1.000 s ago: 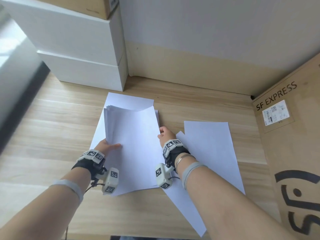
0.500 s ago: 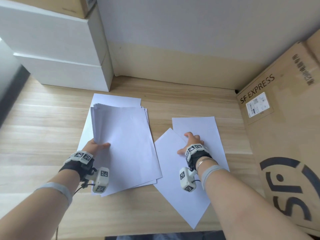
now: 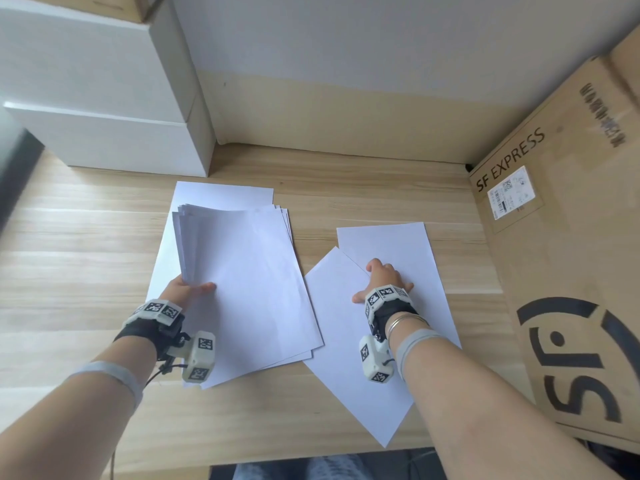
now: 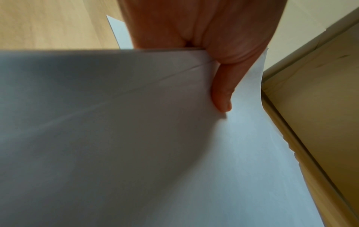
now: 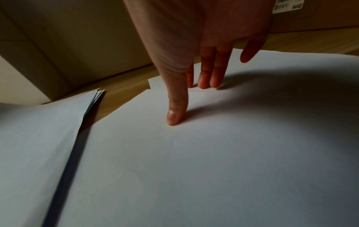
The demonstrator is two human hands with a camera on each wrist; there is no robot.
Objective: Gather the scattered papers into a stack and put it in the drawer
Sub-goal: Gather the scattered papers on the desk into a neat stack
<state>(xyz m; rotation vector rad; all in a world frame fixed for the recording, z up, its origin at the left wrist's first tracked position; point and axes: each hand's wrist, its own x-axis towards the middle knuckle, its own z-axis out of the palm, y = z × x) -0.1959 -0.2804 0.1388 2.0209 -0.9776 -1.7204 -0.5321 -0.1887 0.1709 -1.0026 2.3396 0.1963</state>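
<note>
While the gathering is only partly done, the right hand (image 3: pixel 384 284) lies flat with straight fingers (image 5: pixel 207 76) on two loose sheets near the table's front edge: an angled sheet (image 3: pixel 349 358) that partly overlaps a straighter sheet (image 3: pixel 408 268) behind it. Its grip is wide and holds nothing; the fingertips only press down on paper. Just to the left, the left hand (image 3: pixel 188 289) pinches the near left corner of the gathered stack (image 3: pixel 249 282), thumb on top, so that side is lifted and fanned while the rest sags toward the table (image 3: pixel 69 244). One more single sheet (image 3: pixel 221 194) lies flat under and beyond the stack. By my reading, the step in hand is collecting the remaining sheets; the next move calls for sliding or lifting the two right-hand sheets over onto the stack, then picking up the far sheet and squaring the edges. No drawer shows in any view, so where the stack must go I cannot tell. Farther back stand white boxes (image 3: pixel 104 109) at the left and a cardboard box (image 3: pixel 568 271) at the right, against the wall. The left wrist view shows the thumb (image 4: pixel 223 95) pressed on the top sheet and a crease running from the pinch, which the head view misses; the right wrist view shows the staggered corner of the stack (image 5: pixel 98 93) and, though dim, seemingly the thumb resting on the angled sheet.
</note>
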